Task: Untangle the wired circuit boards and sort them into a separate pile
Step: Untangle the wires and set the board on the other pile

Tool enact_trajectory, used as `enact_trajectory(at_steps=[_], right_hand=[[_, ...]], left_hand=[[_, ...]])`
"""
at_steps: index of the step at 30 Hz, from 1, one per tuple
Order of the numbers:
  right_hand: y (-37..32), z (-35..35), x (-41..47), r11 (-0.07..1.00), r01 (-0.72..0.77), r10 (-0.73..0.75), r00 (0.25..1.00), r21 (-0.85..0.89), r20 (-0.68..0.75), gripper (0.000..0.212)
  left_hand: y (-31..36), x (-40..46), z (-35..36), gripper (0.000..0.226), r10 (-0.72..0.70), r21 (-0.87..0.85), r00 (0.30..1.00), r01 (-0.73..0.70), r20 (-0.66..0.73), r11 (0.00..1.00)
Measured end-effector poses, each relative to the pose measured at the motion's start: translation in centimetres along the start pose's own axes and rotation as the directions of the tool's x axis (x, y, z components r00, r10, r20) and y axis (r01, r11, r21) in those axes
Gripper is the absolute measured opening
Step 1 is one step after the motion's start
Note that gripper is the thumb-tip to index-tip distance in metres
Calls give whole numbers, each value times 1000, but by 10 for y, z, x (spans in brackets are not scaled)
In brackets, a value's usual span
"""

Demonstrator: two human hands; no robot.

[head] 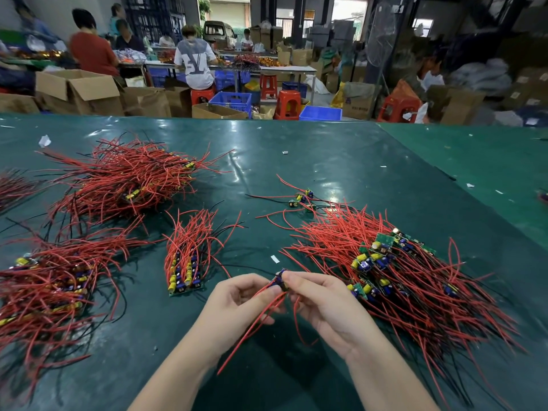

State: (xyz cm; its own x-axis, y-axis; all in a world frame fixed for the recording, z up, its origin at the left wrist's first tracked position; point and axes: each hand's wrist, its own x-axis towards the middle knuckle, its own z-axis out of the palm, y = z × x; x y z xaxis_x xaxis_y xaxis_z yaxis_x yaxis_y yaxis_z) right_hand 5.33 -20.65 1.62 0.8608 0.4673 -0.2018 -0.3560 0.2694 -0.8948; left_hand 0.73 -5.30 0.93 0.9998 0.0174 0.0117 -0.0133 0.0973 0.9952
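The small circuit board (280, 280) was largely hidden by the fingertips of the left hand (237, 304) and right hand (323, 307) pinching it. The left-hand pile (44, 289) and a wire bundle (13, 185) were cut off by the left edge. The seated workers (194, 63) were blurred.

Your 2 forearms are bare, no sleeves in view. Your left hand (240, 295) and right hand (323, 304): no gloves, rings, watch or wristbands. Nails short, unpainted.
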Motion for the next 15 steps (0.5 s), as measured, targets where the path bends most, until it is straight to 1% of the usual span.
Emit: enact_trajectory(at_steps=[3,6,7,10,12,15], right_hand=[[3,0,2,998,-39,38,999,52,16,29],[4,4,3,989,-65,62,998,134,32,19],[3,4,3,985,-68,66,998,157,16,19],[-2,-1,3,992,-38,47,996,117,-70,21],[-4,-4,3,986,-29,43,996,165,-79,20],[-3,-4,6,974,-2,36,989,227,-143,20]], left_hand=[[1,0,-1,20,-1,21,1000,1,11,1000],[2,-1,-3,28,-26,-17,999,26,22,1000],[2,-2,-3,30,-36,-23,999,37,39,999],[3,-3,-3,32,-74,35,995,72,69,997],[2,-1,-3,30,-106,-12,994,106,9,994],[-2,5,-7,12,-144,-160,972,114,-186,980]])
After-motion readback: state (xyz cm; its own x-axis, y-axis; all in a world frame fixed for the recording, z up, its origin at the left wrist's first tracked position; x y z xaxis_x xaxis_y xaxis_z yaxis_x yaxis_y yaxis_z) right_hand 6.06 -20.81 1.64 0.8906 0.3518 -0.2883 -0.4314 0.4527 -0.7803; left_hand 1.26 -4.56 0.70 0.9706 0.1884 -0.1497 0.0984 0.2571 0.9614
